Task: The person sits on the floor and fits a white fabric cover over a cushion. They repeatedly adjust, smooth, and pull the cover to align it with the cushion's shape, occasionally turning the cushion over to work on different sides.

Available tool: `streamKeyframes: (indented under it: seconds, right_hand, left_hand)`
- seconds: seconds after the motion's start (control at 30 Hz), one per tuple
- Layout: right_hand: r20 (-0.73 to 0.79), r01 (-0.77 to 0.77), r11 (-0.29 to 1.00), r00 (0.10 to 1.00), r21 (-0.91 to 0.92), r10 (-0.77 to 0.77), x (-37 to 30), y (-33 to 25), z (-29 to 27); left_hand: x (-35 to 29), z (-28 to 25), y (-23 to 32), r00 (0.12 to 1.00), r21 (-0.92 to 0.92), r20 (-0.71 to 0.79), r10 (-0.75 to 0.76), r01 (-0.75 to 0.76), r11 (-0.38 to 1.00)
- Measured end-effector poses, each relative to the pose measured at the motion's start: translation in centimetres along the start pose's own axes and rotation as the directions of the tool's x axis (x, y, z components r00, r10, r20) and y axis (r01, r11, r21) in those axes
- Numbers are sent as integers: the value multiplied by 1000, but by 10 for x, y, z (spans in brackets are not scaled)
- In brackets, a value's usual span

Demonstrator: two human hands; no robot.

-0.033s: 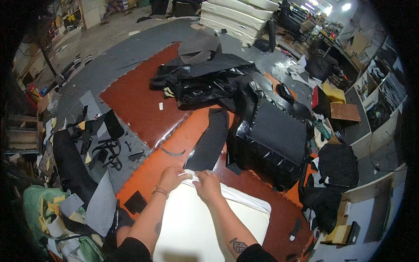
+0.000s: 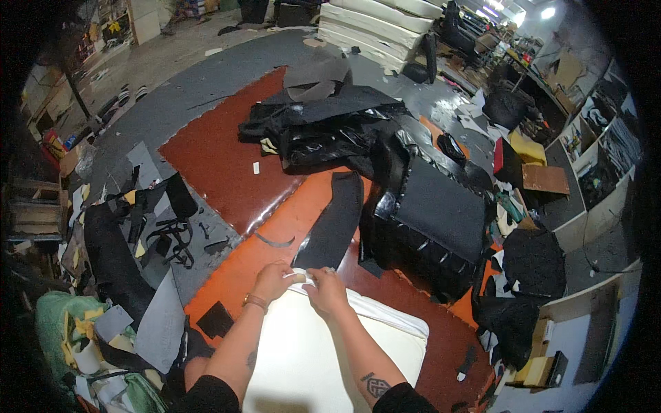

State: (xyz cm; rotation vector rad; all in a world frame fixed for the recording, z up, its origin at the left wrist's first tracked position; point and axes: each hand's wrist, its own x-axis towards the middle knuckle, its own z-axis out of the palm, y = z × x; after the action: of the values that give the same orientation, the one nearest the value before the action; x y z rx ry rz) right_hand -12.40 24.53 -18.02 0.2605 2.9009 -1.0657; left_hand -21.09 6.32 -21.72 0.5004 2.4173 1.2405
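A thick white foam cushion (image 2: pixel 323 358) lies on the orange-brown worktable (image 2: pixel 227 165) right in front of me. Both my hands meet at its far corner. My left hand (image 2: pixel 272 279), with a bracelet at the wrist, pinches the white edge there. Close beside it, my right hand (image 2: pixel 328 290) grips the same corner. A long black fabric strip (image 2: pixel 334 220) lies just beyond my fingers, its near end almost touching the cushion. To the right of the strip sits a large glossy black cover (image 2: pixel 434 220).
A heap of crumpled black leather (image 2: pixel 323 127) fills the far part of the table. Small black offcuts (image 2: pixel 215 320) lie near the cushion. Black and grey scraps (image 2: pixel 131 227) litter the floor on the left. White foam slabs (image 2: pixel 385 24) are stacked at the back, shelves on the right.
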Motion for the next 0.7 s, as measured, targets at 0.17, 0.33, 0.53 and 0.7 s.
streamKeyframes:
  seconds: [0.17, 0.33, 0.53, 0.7]
  right_hand:
    - [-38, 74, 997, 996, -34, -75, 10, -8, 15]
    - [-292, 188, 970, 929, -155, -227, 4, -9, 32]
    - [-259, 115, 974, 952, -197, -165, 11, -12, 33]
    - [-79, -105, 991, 991, 86, 111, 22, -11, 29]
  left_hand:
    - [6, 7, -8, 985, -338, 19, -170, 167, 926]
    - [-9, -5, -16, 921, -414, 24, -390, 364, 834]
    - [-15, -9, -7, 996, -308, -81, -25, -1, 952]
    - [-4, -5, -17, 997, -313, -68, -34, 11, 950]
